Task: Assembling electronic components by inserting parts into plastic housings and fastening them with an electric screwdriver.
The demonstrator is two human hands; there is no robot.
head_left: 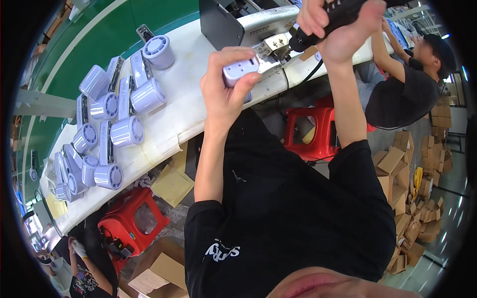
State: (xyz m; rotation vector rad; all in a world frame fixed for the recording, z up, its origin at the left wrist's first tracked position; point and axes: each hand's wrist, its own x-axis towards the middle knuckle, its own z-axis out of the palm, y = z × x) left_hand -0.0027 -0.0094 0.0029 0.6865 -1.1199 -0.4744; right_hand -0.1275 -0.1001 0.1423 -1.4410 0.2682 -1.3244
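Observation:
My left hand point(221, 87) is closed around a lavender handheld fan part point(240, 71) near the front edge of the white table. The end of the part with a small dark slot points up and right. My right hand point(348, 42) grips a black electric screwdriver point(343, 14), its fingers wrapped round the body. The screwdriver's nose points left and down toward a small metal block point(274, 44) at the front of a grey machine point(256, 32). Whether the bit touches the block is too small to tell.
Several lavender fans point(149, 97) with clear-edged handles lie on the white table point(181, 107) to the left. A black cable point(313, 73) hangs at the table edge. Red stools point(310, 131) and cardboard boxes point(161, 273) stand below. A co-worker point(410, 94) sits at the right.

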